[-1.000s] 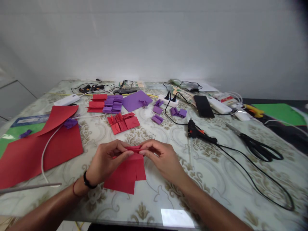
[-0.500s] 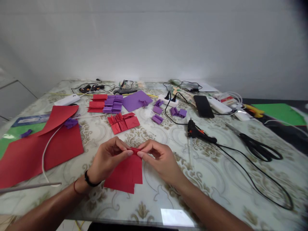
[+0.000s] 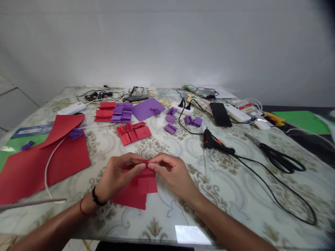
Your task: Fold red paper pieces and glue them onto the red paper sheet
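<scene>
My left hand (image 3: 119, 176) and my right hand (image 3: 174, 174) meet over the front middle of the table, each pinching the top edge of a red paper piece (image 3: 147, 184) between thumb and fingers. The part under my fingertips is hidden. Creases and a slit show on the piece's lower part. Flat beneath it lies another red paper sheet (image 3: 131, 198). Just beyond my hands sits a folded red paper piece (image 3: 134, 133) with raised flaps.
Large red sheets (image 3: 68, 153) lie at left with a white cable across them. A glue gun (image 3: 217, 143) and black-handled scissors (image 3: 281, 158) are at right. Purple folded pieces (image 3: 122, 112), a power strip (image 3: 183, 108) and a phone (image 3: 220, 115) stand farther back.
The red paper in my fingers has tilted, and its creased, slit lower part now shows, higher off the sheet beneath. Both hands keep their pinch, slightly lower in view.
</scene>
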Demonstrator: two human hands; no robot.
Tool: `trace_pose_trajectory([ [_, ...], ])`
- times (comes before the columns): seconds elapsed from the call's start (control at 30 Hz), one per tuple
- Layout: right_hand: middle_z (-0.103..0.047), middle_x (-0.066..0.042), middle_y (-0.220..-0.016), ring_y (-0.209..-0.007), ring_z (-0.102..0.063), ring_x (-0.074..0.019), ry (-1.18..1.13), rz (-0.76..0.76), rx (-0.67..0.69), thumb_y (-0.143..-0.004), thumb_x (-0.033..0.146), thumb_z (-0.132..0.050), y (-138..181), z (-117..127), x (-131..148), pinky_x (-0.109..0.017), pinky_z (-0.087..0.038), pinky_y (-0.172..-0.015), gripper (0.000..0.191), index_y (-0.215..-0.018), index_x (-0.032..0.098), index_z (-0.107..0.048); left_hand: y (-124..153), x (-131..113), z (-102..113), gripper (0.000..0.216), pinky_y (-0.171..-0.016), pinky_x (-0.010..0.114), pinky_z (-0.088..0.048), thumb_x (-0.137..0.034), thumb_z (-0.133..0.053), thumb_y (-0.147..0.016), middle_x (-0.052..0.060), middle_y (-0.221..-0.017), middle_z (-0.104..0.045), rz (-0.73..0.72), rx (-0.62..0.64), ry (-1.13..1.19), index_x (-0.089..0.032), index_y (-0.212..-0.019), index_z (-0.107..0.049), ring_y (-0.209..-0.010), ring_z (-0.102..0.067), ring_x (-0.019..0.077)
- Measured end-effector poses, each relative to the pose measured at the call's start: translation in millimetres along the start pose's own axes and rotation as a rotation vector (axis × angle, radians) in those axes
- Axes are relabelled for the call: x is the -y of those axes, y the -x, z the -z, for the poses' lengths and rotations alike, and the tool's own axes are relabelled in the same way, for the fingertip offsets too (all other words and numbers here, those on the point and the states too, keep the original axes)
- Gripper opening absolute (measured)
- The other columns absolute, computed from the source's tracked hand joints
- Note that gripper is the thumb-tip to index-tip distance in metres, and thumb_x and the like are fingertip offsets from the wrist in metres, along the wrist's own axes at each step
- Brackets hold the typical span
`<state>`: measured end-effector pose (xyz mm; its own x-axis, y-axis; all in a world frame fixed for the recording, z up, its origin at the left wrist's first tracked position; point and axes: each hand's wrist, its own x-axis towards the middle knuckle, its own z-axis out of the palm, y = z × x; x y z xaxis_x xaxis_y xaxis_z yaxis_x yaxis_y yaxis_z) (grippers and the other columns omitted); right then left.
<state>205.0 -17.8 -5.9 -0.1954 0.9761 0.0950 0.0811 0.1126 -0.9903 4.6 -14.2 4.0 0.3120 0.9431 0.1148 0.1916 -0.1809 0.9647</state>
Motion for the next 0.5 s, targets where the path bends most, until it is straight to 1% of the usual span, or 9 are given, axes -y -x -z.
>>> trace_pose_trajectory([
  [0.1,-0.07,-0.001,-0.074,-0.071,-0.062,-0.0158,0.051,0.023,-0.011,-0.088,0.031,-0.071,1.0,1.3,1.6,-0.027,-0.049,-0.066,0.014,-0.082,0.02,-0.076,-2.3,-3.9,4.0,0.019,-0.069,0.021,-0.054,-0.032,-0.065,-0.095,0.001,-0.086,-0.081,0.034,0.068,-0.145,-0.02,-0.093,-0.08,-0.077,-0.073,0.0153],
  [0.2,-0.069,-0.001,-0.072,-0.068,-0.061,-0.0152,0.06,0.002,0.003,-0.089,0.034,-0.07,0.6,2.2,1.8,-0.026,-0.049,-0.064,0.017,-0.082,0.02,-0.075,-2.0,-5.7,6.3,0.023,-0.065,0.021,-0.05,-0.033,-0.063,-0.096,0.0,-0.081,-0.08,0.02,0.068,-0.216,-0.019,-0.09,-0.08,-0.072,-0.069,0.0142],
  [0.37,-0.071,0.0,-0.074,-0.069,-0.064,-0.0146,-0.029,-0.043,-0.017,-0.085,0.035,-0.075,-1.7,1.2,1.1,-0.026,-0.052,-0.067,0.015,-0.084,0.02,-0.073,0.0,-3.8,6.1,0.024,-0.059,0.019,-0.046,-0.034,-0.063,-0.096,-0.001,-0.072,-0.076,0.006,0.023,-0.23,-0.018,-0.086,-0.079,-0.064,-0.064,0.012],
  [0.43,-0.071,0.0,-0.073,-0.069,-0.065,-0.0145,-0.055,-0.041,-0.028,-0.084,0.034,-0.076,-2.4,0.6,0.7,-0.026,-0.053,-0.067,0.014,-0.083,0.02,-0.072,-0.4,-2.4,5.2,0.023,-0.06,0.019,-0.047,-0.034,-0.064,-0.096,-0.001,-0.073,-0.077,0.008,0.028,-0.206,-0.019,-0.087,-0.079,-0.065,-0.065,0.0121],
  [0.5,-0.073,0.0,-0.076,-0.071,-0.067,-0.0149,-0.074,-0.01,-0.042,-0.083,0.032,-0.078,-2.4,0.6,0.2,-0.026,-0.054,-0.069,0.012,-0.087,0.021,-0.072,-1.0,-1.5,4.5,0.021,-0.062,0.019,-0.049,-0.033,-0.064,-0.095,0.0,-0.078,-0.078,0.006,0.016,-0.192,-0.019,-0.089,-0.079,-0.068,-0.068,0.0128],
])
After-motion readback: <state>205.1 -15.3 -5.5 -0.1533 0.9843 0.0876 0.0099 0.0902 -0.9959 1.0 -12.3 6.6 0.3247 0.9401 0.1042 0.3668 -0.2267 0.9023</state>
